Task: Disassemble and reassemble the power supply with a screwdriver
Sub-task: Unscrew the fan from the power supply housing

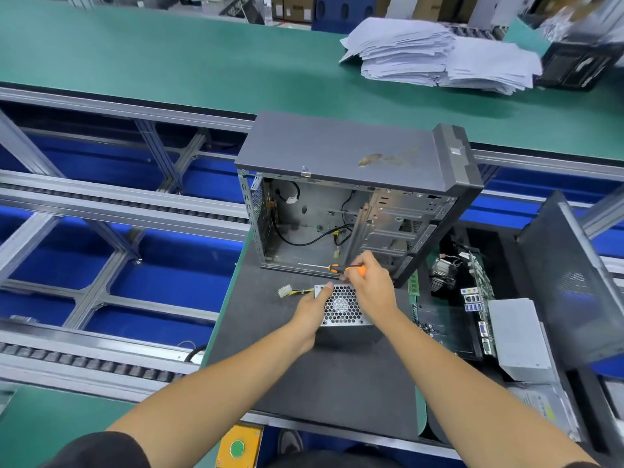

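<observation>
Taking the open computer case as the landmark: far to its left, blue-lined bays sit under grey conveyor rails.

Just in front of the case's lower left corner, a white plug on yellow and black wires lies on the dark mat, leading to the power supply.

The left hand rests on the left side of the power supply, in front of the case; its fingers are straight and close together, with the tips reaching the unit's far left corner.

The power supply stands on the mat just in front of the case opening. It is a small bare-metal box, silver-grey, whose top face is a honeycomb grille with a round fan showing through it; its near side is plain and shadowed.

The right hand hovers over the unit's far right corner, fingers curled around the orange and black handle of a screwdriver, whose thin shaft points left along the case's bottom edge.

Right of the case, a motherboard with ports lies in a dark tray, beside a grey metal box and a leaning black side panel.

Behind the case to the right, stacked white papers lie on the green table.
</observation>
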